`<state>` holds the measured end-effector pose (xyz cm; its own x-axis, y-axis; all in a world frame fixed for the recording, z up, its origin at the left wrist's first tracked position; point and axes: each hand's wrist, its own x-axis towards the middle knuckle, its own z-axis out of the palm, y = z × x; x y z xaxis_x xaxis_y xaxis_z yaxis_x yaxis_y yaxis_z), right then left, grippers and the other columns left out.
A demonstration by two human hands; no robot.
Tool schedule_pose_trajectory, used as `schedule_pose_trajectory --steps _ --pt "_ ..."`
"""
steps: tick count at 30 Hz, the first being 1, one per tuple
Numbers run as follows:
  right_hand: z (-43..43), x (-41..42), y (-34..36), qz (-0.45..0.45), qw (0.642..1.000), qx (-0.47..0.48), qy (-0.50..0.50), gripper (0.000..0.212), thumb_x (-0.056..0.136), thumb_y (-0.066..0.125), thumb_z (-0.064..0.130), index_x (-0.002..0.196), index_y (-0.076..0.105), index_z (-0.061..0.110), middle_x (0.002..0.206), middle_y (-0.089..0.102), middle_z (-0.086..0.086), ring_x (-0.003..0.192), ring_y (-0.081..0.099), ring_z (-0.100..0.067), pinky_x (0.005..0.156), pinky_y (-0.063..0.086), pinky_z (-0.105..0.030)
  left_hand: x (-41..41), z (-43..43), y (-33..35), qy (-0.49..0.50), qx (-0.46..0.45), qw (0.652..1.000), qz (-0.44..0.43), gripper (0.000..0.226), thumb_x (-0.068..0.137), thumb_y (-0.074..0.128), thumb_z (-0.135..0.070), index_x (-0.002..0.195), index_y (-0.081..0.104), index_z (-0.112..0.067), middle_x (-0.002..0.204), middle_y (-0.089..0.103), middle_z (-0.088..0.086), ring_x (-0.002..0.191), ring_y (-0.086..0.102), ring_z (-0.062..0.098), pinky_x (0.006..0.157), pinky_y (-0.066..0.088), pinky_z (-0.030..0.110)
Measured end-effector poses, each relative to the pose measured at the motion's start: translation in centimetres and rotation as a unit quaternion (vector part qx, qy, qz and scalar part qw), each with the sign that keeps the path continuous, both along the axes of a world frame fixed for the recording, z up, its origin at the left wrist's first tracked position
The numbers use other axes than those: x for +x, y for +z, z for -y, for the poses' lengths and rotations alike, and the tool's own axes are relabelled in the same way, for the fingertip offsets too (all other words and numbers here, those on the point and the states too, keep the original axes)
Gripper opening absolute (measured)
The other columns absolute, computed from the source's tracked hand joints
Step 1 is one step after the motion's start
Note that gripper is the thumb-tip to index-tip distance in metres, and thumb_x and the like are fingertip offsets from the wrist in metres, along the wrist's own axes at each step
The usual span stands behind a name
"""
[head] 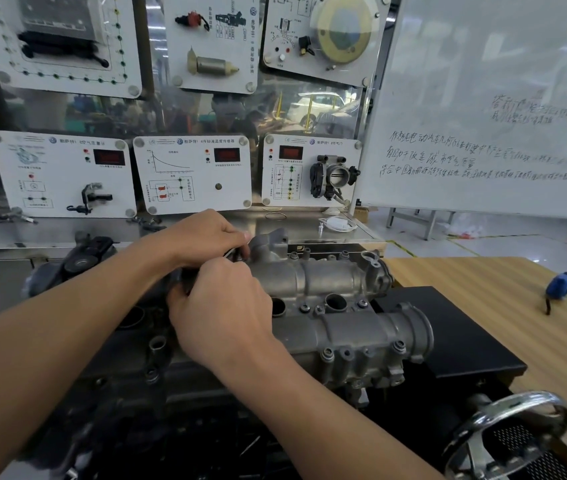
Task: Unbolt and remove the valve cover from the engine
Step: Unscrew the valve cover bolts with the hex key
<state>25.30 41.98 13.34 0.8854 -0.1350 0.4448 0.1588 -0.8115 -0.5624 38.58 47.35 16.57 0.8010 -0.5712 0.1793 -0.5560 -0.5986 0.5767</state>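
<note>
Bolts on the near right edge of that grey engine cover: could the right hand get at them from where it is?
Probably yes. The bolts sit uncovered on the valve cover, with nothing lying over them, and the right hand is on the cover just to their left.

The valve cover [337,289] is seated on top of the engine [157,382]. Both hands are placed over its left part, the left hand [206,237] behind the right hand [219,306]; a thin tool [229,252] is pinched in the left fingers [240,237]. The desk [483,278] is located to the right of the engine, and a small device [560,285] lies on it near the far right. A handwheel [510,434] is mounted before the engine at the right. Display panels [192,174] are fixed behind the engine, with a whiteboard [500,98] to their right.
</note>
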Motion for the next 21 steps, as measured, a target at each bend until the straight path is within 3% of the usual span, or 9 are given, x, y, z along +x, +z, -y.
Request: schedule_pose_trajectory --steps 4,9,17,21 --pt "-0.5 0.5 0.3 0.003 1.0 0.009 -0.001 0.024 0.089 0.059 0.032 0.092 0.064 0.008 0.097 0.063 -0.015 0.089 0.063 -0.036 0.065 0.04 -0.034 0.2 0.0 0.2 -0.013 0.007 1.0 -0.004 0.035 0.097 0.056 -0.04 0.075 0.08 -0.028 0.092 0.077 0.003 0.097 0.068 0.021 0.094 0.049 0.039" --pt "-1.5 1.2 0.3 0.006 1.0 0.004 -0.013 0.023 0.087 0.063 0.026 0.101 0.066 0.008 0.104 0.065 -0.015 0.095 0.064 -0.036 0.067 0.038 -0.035 0.8 -0.2 0.2 -0.021 0.013 1.0 -0.013 0.034 0.096 0.057 -0.042 0.071 0.08 -0.035 0.09 0.077 -0.005 0.095 0.067 0.013 0.078 0.047 0.02" --pt "-1.5 1.2 0.4 -0.005 1.0 -0.007 -0.016 0.022 0.086 0.065 0.027 0.098 0.066 0.008 0.104 0.064 -0.014 0.096 0.064 -0.036 0.067 0.04 -0.036 0.7 -0.6 0.3 -0.027 0.002 0.999 -0.038 0.03 0.094 0.058 -0.045 0.081 0.081 -0.03 0.096 0.077 -0.004 0.101 0.067 0.015 0.086 0.045 0.022" --pt "-1.0 0.5 0.4 -0.014 0.999 -0.03 -0.019 0.022 0.086 0.063 0.029 0.095 0.062 0.009 0.101 0.063 -0.012 0.094 0.063 -0.035 0.065 0.039 -0.035 0.3 -0.5 0.2 -0.006 -0.007 0.999 -0.036 0.031 0.094 0.059 -0.046 0.077 0.08 -0.033 0.093 0.076 -0.003 0.098 0.067 0.017 0.082 0.049 0.028"
